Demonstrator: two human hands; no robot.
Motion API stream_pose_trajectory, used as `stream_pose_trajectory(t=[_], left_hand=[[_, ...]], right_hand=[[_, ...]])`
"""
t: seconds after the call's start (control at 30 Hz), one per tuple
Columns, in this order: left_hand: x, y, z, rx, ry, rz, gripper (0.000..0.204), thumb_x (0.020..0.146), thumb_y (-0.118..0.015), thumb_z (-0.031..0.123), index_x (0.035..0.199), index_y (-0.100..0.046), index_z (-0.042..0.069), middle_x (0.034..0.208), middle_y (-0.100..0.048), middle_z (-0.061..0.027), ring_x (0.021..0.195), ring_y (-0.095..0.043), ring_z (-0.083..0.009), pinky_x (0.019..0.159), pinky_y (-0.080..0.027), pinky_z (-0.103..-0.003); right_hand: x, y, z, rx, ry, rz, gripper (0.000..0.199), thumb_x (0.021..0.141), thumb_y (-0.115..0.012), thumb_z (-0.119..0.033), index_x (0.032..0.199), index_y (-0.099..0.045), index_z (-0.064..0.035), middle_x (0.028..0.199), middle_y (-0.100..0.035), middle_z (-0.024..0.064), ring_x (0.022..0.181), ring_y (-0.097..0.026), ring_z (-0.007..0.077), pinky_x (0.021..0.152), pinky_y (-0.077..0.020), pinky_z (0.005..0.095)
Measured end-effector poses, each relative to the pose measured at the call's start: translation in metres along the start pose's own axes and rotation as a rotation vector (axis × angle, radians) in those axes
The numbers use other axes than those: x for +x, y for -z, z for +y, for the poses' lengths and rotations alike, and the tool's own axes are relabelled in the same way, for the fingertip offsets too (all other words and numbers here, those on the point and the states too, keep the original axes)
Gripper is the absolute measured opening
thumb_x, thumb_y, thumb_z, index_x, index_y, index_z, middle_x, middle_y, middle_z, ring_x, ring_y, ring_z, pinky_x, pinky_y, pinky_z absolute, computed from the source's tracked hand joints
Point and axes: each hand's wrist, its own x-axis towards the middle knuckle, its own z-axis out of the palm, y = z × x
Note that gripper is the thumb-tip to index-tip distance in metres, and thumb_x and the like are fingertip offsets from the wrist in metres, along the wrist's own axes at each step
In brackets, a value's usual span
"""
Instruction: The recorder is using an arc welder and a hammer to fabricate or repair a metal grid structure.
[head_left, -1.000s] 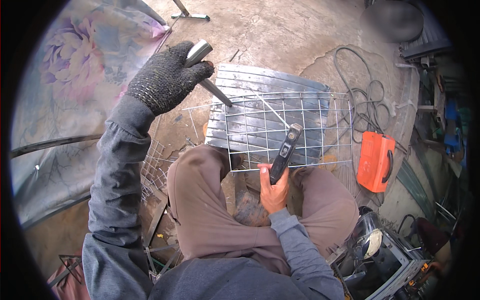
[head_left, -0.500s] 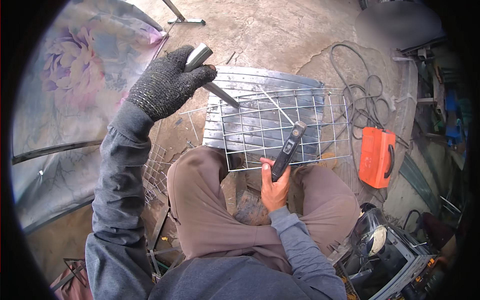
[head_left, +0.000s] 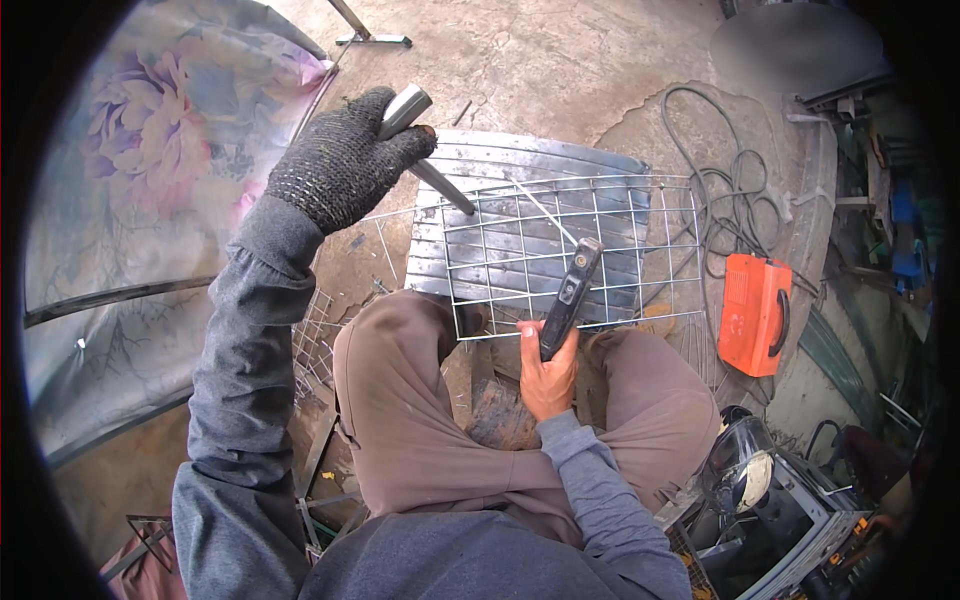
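My left hand (head_left: 340, 160), in a dark knitted glove, is closed around a metal tube (head_left: 442, 187). The tube slants down to the right, its lower end at the wire grid (head_left: 505, 293). Bare-skinned, my right hand (head_left: 548, 378) grips a black electrode holder (head_left: 571, 296). A thin welding electrode (head_left: 545, 213) extends from the holder toward the upper left, over the grid; whether its tip touches the wires I cannot tell. Beneath the grid lies a slatted grey metal panel (head_left: 560, 155), in front of my crossed legs.
To the right stands an orange box with a black handle (head_left: 745, 315), beside coiled cable (head_left: 740, 190). A clear face shield (head_left: 740, 465) lies at the lower right. A flowered cloth (head_left: 140, 200) hangs at the left. A metal stand foot (head_left: 375, 40) is at the top.
The electrode holder has tilted and shifted slightly left, taking the electrode's tip left with it. My left hand and the upper end of the tube have moved slightly right.
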Motion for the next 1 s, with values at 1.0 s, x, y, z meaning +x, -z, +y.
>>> stream_pose_trajectory(t=[1.0], left_hand=[[0.040, 0.003, -0.038, 0.014, -0.015, 0.050, 0.058, 0.095, -0.071, 0.044, 0.136, -0.062, 0.003, 0.086, -0.071, -0.0122, 0.069, -0.067, -0.0172, 0.065, -0.054, -0.034]], right_hand=[[0.001, -0.002, 0.001, -0.025, -0.010, 0.025, 0.029, 0.099, -0.072, -0.024, 0.110, -0.055, -0.0037, 0.092, -0.074, 0.0116, 0.082, -0.074, 0.0269, 0.077, -0.0550, 0.0404]])
